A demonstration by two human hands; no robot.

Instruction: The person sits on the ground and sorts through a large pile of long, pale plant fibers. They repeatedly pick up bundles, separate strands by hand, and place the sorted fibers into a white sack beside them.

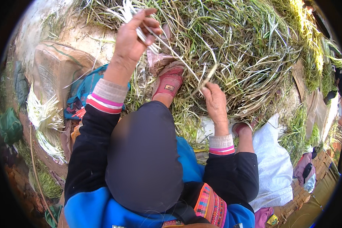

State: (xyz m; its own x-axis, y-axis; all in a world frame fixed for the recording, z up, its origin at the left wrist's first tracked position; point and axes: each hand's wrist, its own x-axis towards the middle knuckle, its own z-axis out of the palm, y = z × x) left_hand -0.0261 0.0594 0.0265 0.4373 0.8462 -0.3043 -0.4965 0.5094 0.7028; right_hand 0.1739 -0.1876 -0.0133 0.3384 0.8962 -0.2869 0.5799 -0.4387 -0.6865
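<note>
My left hand [135, 35] is raised at the upper left, its fingers closed around several white plant stalks [128, 11]. A long pale stem [176, 55] runs from beside those fingers down to my right hand [215, 101]. There, thumb and forefinger pinch a yellowish leafy end of the plant [211, 74]. Beyond both hands lies a large heap of long green and brown plants [233, 37], with many pale stem ends on its right side. My two feet, in red shoes [171, 78], rest at the near edge of the heap.
Bundles of trimmed white stalks [44, 112] lie at the far left by a brown woven sack [59, 62]. A teal bag [88, 85] sits near my left forearm. At the right are a white woven sack [273, 168] and loose green leaves [295, 134]. A thin stick [35, 168] stands lower left.
</note>
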